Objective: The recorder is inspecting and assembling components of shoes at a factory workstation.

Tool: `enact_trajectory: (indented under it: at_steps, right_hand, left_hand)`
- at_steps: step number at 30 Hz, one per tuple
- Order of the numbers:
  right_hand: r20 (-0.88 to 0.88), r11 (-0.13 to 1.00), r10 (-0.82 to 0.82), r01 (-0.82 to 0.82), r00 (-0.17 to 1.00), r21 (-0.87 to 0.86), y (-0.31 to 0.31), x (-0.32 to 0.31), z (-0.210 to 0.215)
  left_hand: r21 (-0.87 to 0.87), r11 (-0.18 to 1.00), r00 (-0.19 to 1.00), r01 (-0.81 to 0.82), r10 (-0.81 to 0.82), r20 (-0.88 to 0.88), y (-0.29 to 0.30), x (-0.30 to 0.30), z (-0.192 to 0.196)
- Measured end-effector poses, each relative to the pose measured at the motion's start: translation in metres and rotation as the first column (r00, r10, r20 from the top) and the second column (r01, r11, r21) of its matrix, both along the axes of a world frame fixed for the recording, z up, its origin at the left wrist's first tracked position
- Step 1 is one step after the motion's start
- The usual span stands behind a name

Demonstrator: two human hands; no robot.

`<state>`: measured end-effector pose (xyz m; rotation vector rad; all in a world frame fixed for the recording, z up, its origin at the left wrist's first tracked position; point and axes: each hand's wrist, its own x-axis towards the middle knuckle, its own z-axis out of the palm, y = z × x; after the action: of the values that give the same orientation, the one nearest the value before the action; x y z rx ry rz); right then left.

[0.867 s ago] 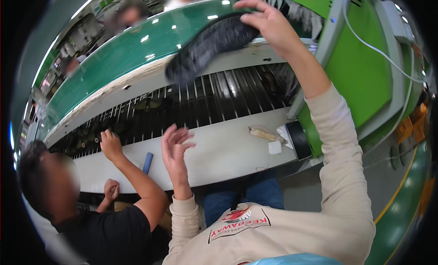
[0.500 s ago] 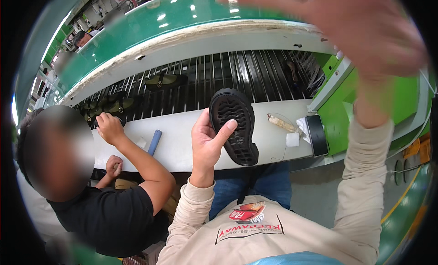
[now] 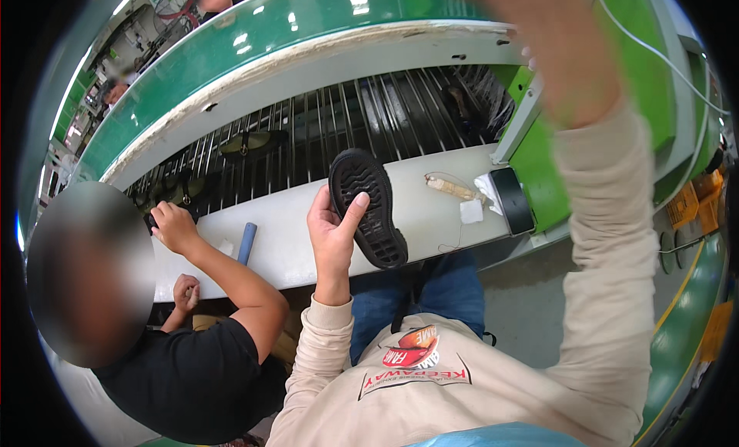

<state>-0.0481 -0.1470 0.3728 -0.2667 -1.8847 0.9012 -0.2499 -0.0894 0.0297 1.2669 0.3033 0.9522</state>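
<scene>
My left hand (image 3: 332, 235) grips a black shoe sole (image 3: 379, 220), thumb across its face and fingers behind. The sole is tilted upright above the pale worktop (image 3: 292, 254), its ridged, patterned face toward me. High at the right, my right hand (image 3: 566, 50) is raised and smeared by motion. Its fingers run past the upper edge of the picture, so what they touch or hold is hidden.
A co-worker in black sits at the left, one hand (image 3: 174, 227) near dark shoes on a roller conveyor (image 3: 323, 127). A blue-handled tool (image 3: 247, 243), a thread spool (image 3: 450, 187), a white block (image 3: 471, 211) and a black box (image 3: 511, 201) lie on the worktop. Green machinery stands right.
My right hand has gone farther up, its fingers now beyond the picture's edge. The left hand still holds the sole, turned slightly. The whole view has shifted a little.
</scene>
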Motion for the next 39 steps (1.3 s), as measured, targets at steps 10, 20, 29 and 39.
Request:
enact_trajectory:
  at_steps: [10, 20, 29, 39]
  right_hand:
    - [0.590, 0.816, -0.518, 0.566, 0.620, 0.122, 0.050, -0.040, -0.127]
    - [0.353, 0.983, 0.126, -0.070, 0.927, -0.168, 0.030, -0.135, -0.132]
    - [0.579, 0.939, 0.292, -0.343, 0.761, -0.023, -0.023, -0.207, -0.117]
    - [0.196, 0.468, -0.875, 0.671, 0.443, 0.575, -0.012, -0.064, -0.234]
  left_hand:
    - [-0.014, 0.985, 0.984, -0.173, 0.173, 0.035, 0.022, -0.001, 0.019]
    - [0.037, 0.917, 0.917, -0.398, 0.397, 0.024, 0.032, -0.012, -0.037]
    - [0.057, 0.976, 0.975, -0.212, 0.215, -0.055, 0.020, 0.011, -0.004]
    - [0.120, 0.913, 0.921, -0.391, 0.388, 0.050, 0.043, 0.004, 0.005]
